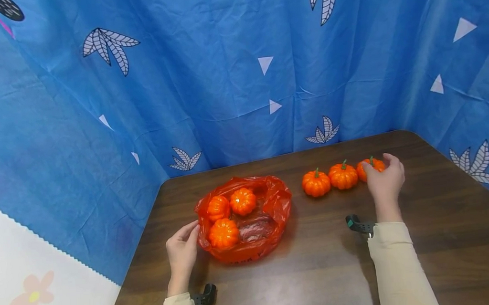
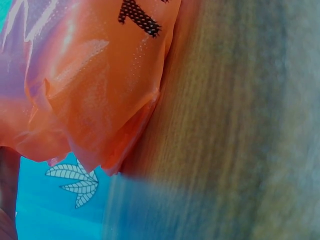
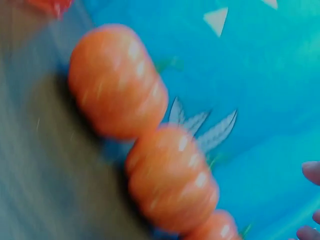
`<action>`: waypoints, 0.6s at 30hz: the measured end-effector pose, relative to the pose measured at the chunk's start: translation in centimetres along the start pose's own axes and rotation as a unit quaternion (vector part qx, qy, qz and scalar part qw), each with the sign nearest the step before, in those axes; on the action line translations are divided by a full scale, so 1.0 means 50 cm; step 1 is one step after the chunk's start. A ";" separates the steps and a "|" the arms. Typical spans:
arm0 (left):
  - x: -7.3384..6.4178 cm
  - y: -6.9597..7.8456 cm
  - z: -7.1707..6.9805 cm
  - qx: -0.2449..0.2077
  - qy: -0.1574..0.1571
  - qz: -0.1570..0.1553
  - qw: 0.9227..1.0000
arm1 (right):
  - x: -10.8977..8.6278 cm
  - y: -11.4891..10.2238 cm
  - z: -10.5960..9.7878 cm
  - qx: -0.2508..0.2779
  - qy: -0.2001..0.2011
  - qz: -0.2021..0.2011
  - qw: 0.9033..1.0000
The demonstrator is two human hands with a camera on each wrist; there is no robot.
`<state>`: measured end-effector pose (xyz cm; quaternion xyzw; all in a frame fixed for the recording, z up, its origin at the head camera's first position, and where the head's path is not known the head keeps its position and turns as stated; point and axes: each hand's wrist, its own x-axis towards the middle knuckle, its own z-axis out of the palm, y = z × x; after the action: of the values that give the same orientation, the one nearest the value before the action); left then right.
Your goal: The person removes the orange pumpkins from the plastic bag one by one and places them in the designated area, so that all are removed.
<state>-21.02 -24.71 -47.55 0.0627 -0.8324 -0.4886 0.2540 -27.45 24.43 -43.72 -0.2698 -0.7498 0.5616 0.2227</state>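
A thin, translucent red plastic bag (image 1: 280,202) sits on the left part of the brown wood-grain desk (image 1: 306,277), its mouth spread wide and upward, its crinkled film shiny along the rim, with black lettering low on the near side. Inside it, toward the left, lie three small orange pumpkins: the far-left pumpkin (image 1: 218,207), the far-right pumpkin (image 1: 243,201) and the near pumpkin (image 1: 223,233), all glossy, plump and deeply ribbed, with bright highlights on their skins. The right part of the bag's interior looks darker and reddish-brown. The left hand (image 1: 182,250) pinches the bag's left rim between thumb and fingers. Right of the bag, toward the far edge of the desk, three matching pumpkins stand upright in a close row, each with a short green stem: the left-hand pumpkin (image 1: 316,183), the middle pumpkin (image 1: 343,176) and the right-hand pumpkin (image 1: 367,169). The right hand (image 1: 386,179) is at the last of these, thumb and fingers parted and curving about it; whether they touch it I cannot tell. Beyond the desk hangs a blue curtain (image 1: 230,86) printed with white leaves and triangles.
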 end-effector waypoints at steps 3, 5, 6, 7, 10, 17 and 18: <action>0.000 0.001 0.000 0.001 -0.001 0.002 1.000 | -0.023 -0.033 0.011 0.004 -0.013 -0.038 0.999; 0.000 0.002 0.000 0.000 0.001 0.003 1.000 | -0.039 -0.054 0.020 0.005 -0.029 -0.061 0.998; 0.000 0.002 0.000 -0.001 0.002 0.004 1.000 | -0.046 -0.063 0.025 0.008 -0.038 -0.072 0.997; 0.000 0.002 0.000 0.000 0.003 0.004 1.000 | -0.054 -0.072 0.030 0.010 -0.050 -0.081 0.995; -0.001 0.003 0.000 -0.001 0.004 0.007 1.000 | -0.075 -0.092 0.043 0.014 -0.088 -0.102 0.991; -0.002 0.005 -0.001 -0.004 0.004 0.007 1.000 | -0.113 -0.116 0.065 0.014 -0.161 -0.134 0.978; -0.002 0.006 -0.001 -0.003 0.005 0.007 1.000 | -0.118 -0.119 0.068 0.017 -0.168 -0.139 0.976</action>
<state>-20.86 -24.58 -47.31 0.0586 -0.8298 -0.4893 0.2619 -26.08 16.80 -39.08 -0.0612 -0.7972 0.5749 0.1740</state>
